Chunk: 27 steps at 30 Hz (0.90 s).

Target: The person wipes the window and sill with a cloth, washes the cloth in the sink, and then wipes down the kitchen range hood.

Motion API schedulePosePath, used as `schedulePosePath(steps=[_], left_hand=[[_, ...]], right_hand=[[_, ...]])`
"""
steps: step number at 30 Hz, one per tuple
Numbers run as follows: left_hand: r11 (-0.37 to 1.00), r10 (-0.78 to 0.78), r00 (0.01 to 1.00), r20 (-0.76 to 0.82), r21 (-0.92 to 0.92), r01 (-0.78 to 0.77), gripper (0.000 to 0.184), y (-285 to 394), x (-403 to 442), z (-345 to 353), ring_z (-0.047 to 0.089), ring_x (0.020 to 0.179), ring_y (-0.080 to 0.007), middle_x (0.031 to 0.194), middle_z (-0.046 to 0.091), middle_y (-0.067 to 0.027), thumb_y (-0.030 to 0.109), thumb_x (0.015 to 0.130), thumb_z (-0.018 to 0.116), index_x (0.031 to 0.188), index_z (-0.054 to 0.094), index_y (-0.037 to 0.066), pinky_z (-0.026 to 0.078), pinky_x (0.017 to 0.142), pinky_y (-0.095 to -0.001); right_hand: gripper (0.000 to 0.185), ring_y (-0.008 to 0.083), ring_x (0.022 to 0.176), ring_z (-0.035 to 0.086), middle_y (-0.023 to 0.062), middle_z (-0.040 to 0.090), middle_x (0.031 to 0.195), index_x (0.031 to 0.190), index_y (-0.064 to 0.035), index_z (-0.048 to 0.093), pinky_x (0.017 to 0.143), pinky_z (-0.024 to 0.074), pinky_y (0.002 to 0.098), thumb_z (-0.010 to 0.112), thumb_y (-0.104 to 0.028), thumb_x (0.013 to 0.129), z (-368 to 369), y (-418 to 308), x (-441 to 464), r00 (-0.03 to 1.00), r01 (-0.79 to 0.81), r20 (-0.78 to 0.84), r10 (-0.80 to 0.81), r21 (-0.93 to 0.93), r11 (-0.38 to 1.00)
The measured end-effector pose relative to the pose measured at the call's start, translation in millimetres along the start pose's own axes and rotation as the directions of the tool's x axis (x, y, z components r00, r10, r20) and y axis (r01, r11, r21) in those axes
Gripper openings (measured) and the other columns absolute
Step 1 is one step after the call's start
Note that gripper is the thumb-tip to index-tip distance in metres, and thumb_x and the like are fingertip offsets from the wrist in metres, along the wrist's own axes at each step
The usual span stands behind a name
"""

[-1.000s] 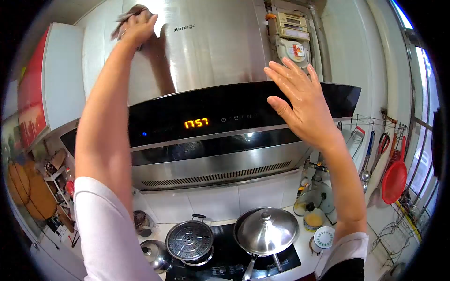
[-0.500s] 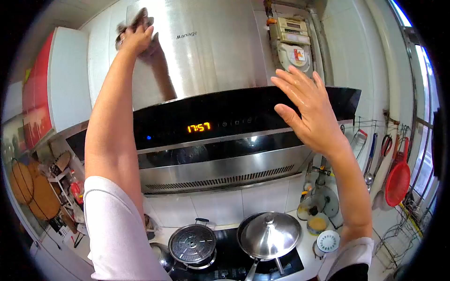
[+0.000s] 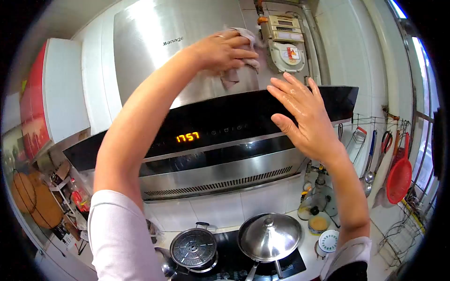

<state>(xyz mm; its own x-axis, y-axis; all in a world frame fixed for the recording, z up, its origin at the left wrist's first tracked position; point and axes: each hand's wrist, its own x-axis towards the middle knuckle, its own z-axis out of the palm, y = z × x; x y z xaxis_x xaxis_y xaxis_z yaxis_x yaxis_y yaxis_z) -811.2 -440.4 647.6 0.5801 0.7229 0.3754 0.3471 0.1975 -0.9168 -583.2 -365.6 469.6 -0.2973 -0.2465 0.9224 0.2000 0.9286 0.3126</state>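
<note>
My left hand presses a greyish cloth against the right side of the steel range hood chimney. Part of the cloth hangs below the fingers. Wet-looking and empty, my right hand is raised with its fingers spread, in front of the right part of the black hood panel. Whether its palm touches the panel I cannot tell. Lit orange digits glow on that panel.
Below the hood, a lidded wok and a steamer pot stand on the black stove. A gas meter with pipes is at the right. A red strainer hangs by the window. A white cabinet is at the left.
My left hand has swept the cloth from the chimney's left side across to its right side. My right hand stays raised in nearly the same spot. The view has shifted slightly.
</note>
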Motion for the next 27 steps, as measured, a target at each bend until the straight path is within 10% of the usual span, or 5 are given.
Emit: schedulePosePath(steps=[7,11,15,16,27], left_hand=[[0.748,-0.633,0.770,-0.086,0.193,0.636,0.049,-207.2,-140.3,31.0,0.029,0.132,-0.0430,0.145,0.033,-0.0154,0.037,0.095,0.041,0.140,0.037,0.019,0.026,0.107,-0.0518],[0.267,-0.963,0.268,0.006,0.115,0.957,0.052,-206.9,-127.7,16.8,0.029,0.130,-0.0458,0.143,0.034,-0.0171,0.045,0.094,0.037,0.139,0.035,0.019,0.024,0.107,-0.0547],[0.896,-0.360,0.922,-0.141,0.222,0.383,0.037,-189.5,-57.8,57.4,0.034,0.128,-0.0384,0.139,0.038,-0.0141,0.027,0.096,0.042,0.131,0.046,0.017,0.029,0.107,-0.0464],[0.860,-0.497,0.853,-0.158,-0.222,0.460,0.039,-131.3,-27.5,34.1,0.032,0.130,-0.0349,0.139,0.038,-0.0141,0.024,0.095,0.045,0.133,0.044,0.018,0.027,0.109,-0.0446],[0.881,-0.202,0.904,0.378,-0.332,0.336,0.037,-11.8,-74.9,-43.6,0.045,0.113,-0.0251,0.116,0.050,-0.0025,-0.012,0.064,0.066,0.086,0.070,0.018,0.041,0.102,-0.0335]], right_hand=[[0.050,0.0314,0.130,0.037,0.0121,0.051,0.131,0.124,-0.0037,0.055,0.109,0.0189,0.0532,0.052,-0.041,0.091,-1.6,1.4,-1.3,1.000,0.017,0.009,-0.018,0.001,1.000],[0.049,0.0319,0.130,0.038,0.0120,0.052,0.131,0.124,-0.0038,0.055,0.109,0.0196,0.0537,0.053,-0.040,0.091,-1.2,2.5,-2.0,1.000,0.020,0.005,-0.020,-0.004,1.000],[0.049,0.0325,0.129,0.039,0.0121,0.053,0.129,0.123,-0.0037,0.055,0.108,0.0202,0.0537,0.054,-0.040,0.090,0.1,0.9,-1.7,0.999,0.032,-0.011,-0.033,-0.021,0.999],[0.049,0.0326,0.129,0.039,0.0123,0.053,0.129,0.123,-0.0037,0.056,0.108,0.0204,0.0537,0.054,-0.040,0.090,-0.2,0.5,-2.1,0.999,0.029,-0.014,-0.029,-0.018,0.999],[0.049,0.0303,0.130,0.038,0.0102,0.052,0.131,0.124,-0.0049,0.055,0.109,0.0200,0.0524,0.054,-0.040,0.090,1.8,5.3,-4.4,0.999,0.035,-0.014,-0.035,-0.045,0.998]])
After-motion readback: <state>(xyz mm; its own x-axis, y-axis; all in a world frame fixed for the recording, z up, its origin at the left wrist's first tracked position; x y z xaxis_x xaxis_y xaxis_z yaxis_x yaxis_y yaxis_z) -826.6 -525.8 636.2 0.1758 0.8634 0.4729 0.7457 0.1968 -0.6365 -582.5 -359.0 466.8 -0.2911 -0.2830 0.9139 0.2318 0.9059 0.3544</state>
